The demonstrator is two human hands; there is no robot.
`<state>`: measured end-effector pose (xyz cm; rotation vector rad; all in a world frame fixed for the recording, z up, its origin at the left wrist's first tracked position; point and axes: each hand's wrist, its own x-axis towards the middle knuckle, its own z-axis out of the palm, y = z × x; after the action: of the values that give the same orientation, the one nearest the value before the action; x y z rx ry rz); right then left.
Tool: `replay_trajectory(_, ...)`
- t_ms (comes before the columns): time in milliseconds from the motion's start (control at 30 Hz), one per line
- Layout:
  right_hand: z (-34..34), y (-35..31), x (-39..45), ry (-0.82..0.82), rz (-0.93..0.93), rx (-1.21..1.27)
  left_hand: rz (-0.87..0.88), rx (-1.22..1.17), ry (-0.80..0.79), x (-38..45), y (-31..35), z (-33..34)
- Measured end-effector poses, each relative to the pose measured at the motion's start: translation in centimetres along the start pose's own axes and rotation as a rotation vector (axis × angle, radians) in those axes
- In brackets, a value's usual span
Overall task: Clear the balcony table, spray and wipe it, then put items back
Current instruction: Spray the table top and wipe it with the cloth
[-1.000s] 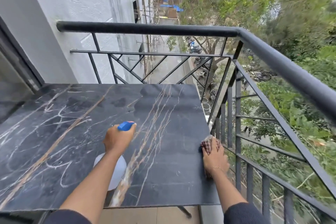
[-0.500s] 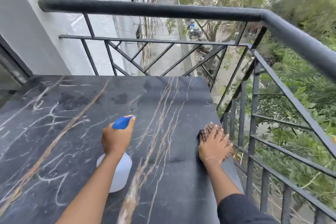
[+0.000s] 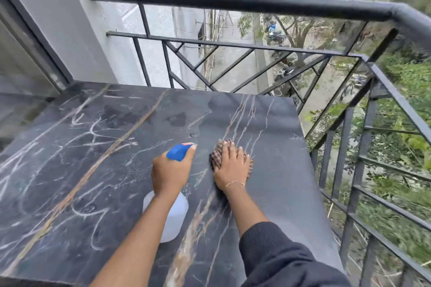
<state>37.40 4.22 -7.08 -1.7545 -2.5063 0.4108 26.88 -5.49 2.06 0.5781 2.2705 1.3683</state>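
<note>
Your left grip (image 3: 169,171) is clenched round the neck of the spray bottle (image 3: 171,216), with the forefinger laid along its blue trigger head (image 3: 179,151). Bottle body is white and translucent; it shows below the wrist, over the middle of the desk (image 3: 93,147) toward the near edge. Whether its base touches the surface cannot be told. The nozzle points toward the far edge.

Your right grip (image 3: 231,165) lies flat, fingers straight and together, pressing the checked cloth (image 3: 215,154) onto the desk. Cloth sits bunched under the palm, just beside the trigger head, right of centre and well apart from the right edge. A thin chain bracelet (image 3: 234,183) circles that wrist; a dark sleeve (image 3: 279,254) covers the forearm.

Desk surface is dark marble with white and tan veins. Darker patches show toward the far edge. A black metal railing (image 3: 233,0) runs beyond the far and right edges. A white wall (image 3: 93,30) stands past the far left corner.
</note>
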Motion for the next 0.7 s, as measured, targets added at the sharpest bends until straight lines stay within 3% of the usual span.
replay_trajectory(167,0.6,-0.5,-3.8,-0.026,-0.316,-0.011,-0.003,0.041,-0.007,0.0,0.1,-0.1)
replay_trajectory(233,0.2,2.0,-5.0,-0.03,-0.348,-0.022,-0.024,0.04,-0.017,0.0,0.1,-0.2)
replay_trajectory(500,-3.5,16.9,-8.7,0.101,0.227,-0.07,0.018,0.004,-0.018,-1.1,0.4,-0.6)
replay_trajectory(700,-3.0,16.6,-12.2,0.117,0.458,-0.052,0.005,-0.019,-0.015,-1.3,0.6,-0.7)
